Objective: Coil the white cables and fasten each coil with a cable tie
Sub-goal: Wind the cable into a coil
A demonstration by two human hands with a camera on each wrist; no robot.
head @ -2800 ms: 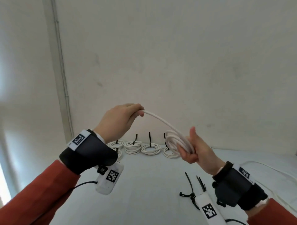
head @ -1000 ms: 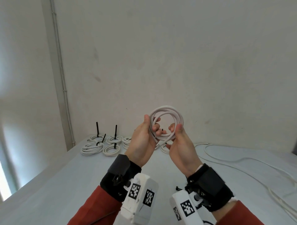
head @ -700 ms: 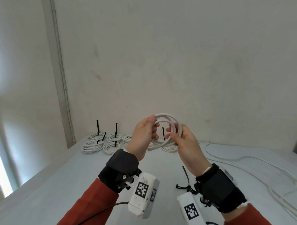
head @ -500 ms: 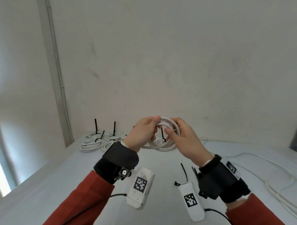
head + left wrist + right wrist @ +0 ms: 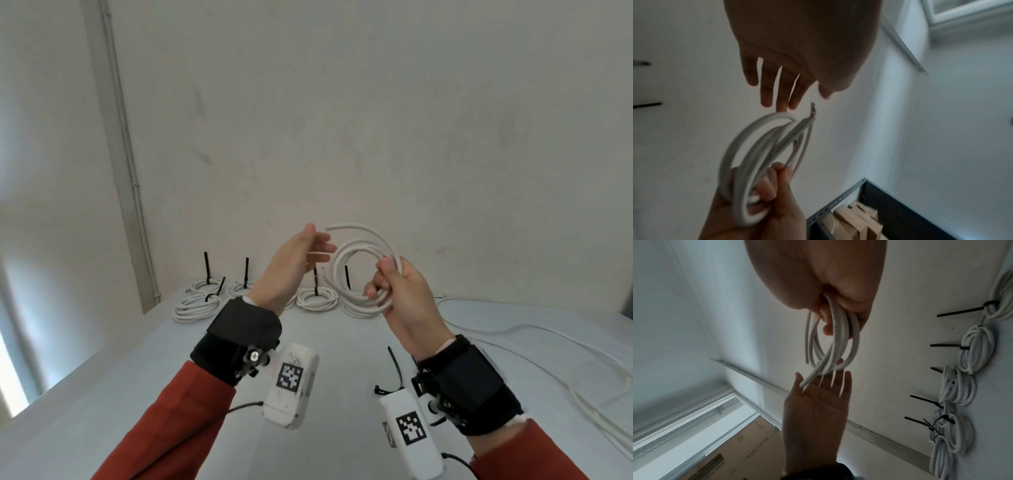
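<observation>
Lower centre of the head view, a loose black cable tie (image 5: 394, 368) lies on the pale table (image 5: 154, 394), between the two wrists. Above it, the right hand (image 5: 407, 301) curls fingers and thumb round the lower right of a coil of white cable (image 5: 356, 270), held up in the air at mid-frame. The left hand (image 5: 291, 270) is flat and holds nothing, its straight fingers just beside the coil's left edge. The cable's free end (image 5: 346, 228) arcs clear of the top. That suggests a light but springy cord with a smooth jacket, likely to unwind if the pinch loosens. The safest hold looks to be where the strands bunch in the right hand, with the tie going on close beside it. Uncoiled cable (image 5: 596, 421) trails at right; tied coils (image 5: 191, 310) line the far wall.
</observation>
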